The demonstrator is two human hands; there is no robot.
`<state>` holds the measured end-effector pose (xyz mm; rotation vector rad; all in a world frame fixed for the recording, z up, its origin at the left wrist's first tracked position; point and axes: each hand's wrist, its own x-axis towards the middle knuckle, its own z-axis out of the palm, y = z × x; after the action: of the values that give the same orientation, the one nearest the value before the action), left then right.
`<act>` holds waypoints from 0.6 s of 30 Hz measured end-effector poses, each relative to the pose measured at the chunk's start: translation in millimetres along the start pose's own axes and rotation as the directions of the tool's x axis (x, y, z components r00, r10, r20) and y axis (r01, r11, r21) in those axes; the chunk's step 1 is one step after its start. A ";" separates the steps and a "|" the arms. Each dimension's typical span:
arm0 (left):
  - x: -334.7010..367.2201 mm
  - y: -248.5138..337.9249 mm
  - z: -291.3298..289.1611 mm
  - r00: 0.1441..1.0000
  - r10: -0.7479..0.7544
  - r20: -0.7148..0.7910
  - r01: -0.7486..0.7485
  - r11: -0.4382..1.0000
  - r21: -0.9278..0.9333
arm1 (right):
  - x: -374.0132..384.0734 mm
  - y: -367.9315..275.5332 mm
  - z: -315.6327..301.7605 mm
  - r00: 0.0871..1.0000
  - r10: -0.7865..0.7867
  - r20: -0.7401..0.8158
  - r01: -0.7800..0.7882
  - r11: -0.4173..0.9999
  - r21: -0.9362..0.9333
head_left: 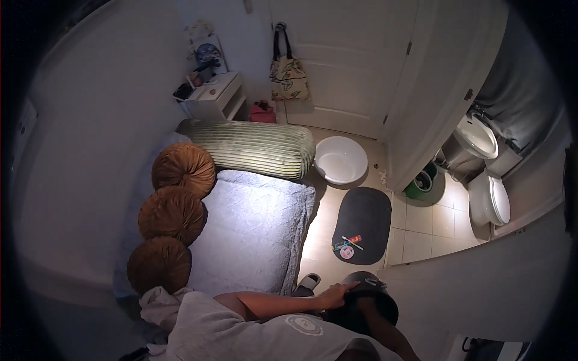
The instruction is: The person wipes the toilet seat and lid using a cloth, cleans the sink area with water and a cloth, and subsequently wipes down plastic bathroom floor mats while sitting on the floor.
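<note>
At the lower edge my left hand (333, 296) grips the rim of a black round bin (385, 304), its index finger stretched along the top. A small pale loop or handle (374, 282) shows on the bin's far side. My right forearm (385, 334) reaches down into the dark opening. The right hand (365, 305) is mostly lost in shadow there, so its fingers and anything in them cannot be made out. Just beyond the bin lies a dark grey oval mat (364, 210). On it rest a toothbrush (352, 242), a red packet (354, 239) and a round pink-and-white item (347, 252).
A bed (253, 222) with brown round cushions (171, 216) and a green bolster (259, 147) fills the left. A white basin (341, 160) stands beyond the mat. Rightward, a bathroom holds a green bucket (418, 188), toilet (489, 201) and sink (475, 138). A slippered foot (310, 281) is near the bin.
</note>
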<state>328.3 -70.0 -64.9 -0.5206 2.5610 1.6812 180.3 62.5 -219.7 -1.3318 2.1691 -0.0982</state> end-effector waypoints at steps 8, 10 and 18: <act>-7.0 9.0 34.3 0.994 0.049 -0.099 -0.056 0.996 -0.070 | -104.7 -50.7 -16.2 0.997 0.061 -0.041 -0.062 0.998 -0.027; -8.1 -0.5 46.4 0.990 0.028 -0.136 -0.033 0.999 -0.038 | -107.7 -64.9 -11.8 0.999 0.044 -0.003 -0.041 0.952 0.304; -13.0 29.7 -13.7 0.937 -0.348 -0.004 0.340 0.918 -0.204 | -118.4 -97.0 -66.9 0.977 -0.131 0.168 -0.057 0.600 0.798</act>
<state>333.9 -68.3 -30.2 -0.9623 2.1653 1.8141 261.7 97.7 -78.1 -0.7841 1.5635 -0.8225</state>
